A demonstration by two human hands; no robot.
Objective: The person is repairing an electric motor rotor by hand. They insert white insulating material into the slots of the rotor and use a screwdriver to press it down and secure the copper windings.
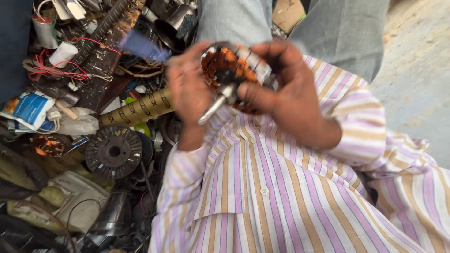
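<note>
Held up before the striped shirt [281, 187], the copper-wound motor core [234, 70] looks heavy and rigid, its windings probably easily nicked, so both hands, left hand [187, 91] and right hand [286, 98], curl closed around its metal rim.

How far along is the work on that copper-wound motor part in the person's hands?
Done: the motor core is already out of any housing, its copper windings and steel shaft bare. In hand: the left hand and the right hand both grip it above the striped shirt. Left: the copper windings are on the core, not stripped; the toothed disc and other parts lie loose in the pile.
</note>
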